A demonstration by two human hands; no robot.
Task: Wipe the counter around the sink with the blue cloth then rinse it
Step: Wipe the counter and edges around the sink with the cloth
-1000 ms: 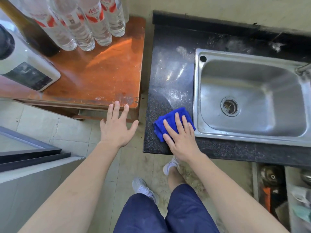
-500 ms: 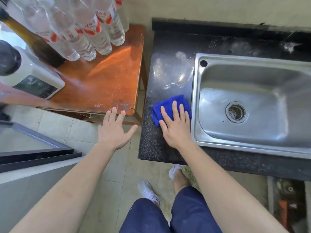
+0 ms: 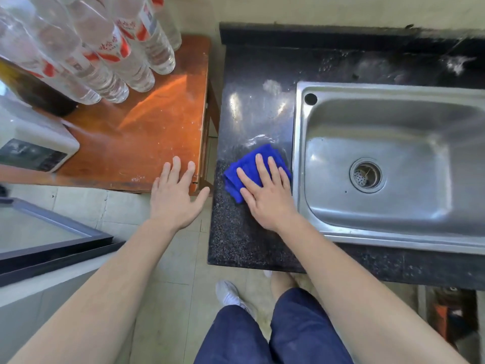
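I have the blue cloth (image 3: pixel 252 166) folded into a thick pad on the black speckled counter (image 3: pixel 244 240), on the strip at nine o'clock of the steel sink (image 3: pixel 393 232), its right edge just beside the sink rim. My right hand (image 3: pixel 267 198) lies flat on it, palm down, fingers (image 3: pixel 259 166) straight and slightly spread, pressing rather than pinching; nothing is clamped. The cloth shows beyond my fingertips toward twelve o'clock and past my thumb side toward nine. My left hand (image 3: pixel 175 198) is open and empty, fingers fanned, its tips over the near corner of the orange wooden table (image 3: pixel 147 132); I cannot tell whether they touch the wood.

I judge the cloth to be soft, light and limp, something like microfibre, so it will bunch or unfold if I push from one edge. Flat palm pressure over the middle of the pad should keep the folds together as it slides. The counter at twelve o'clock of the cloth glistens with a wet smear, so I expect the cloth to be damp, a little heavier, and inclined to drag on the stone.

For the rinse I would gather it from the middle, curling all the fingers to scoop the folds into a wad, then carry it to three o'clock over the basin. The tap is out of view.
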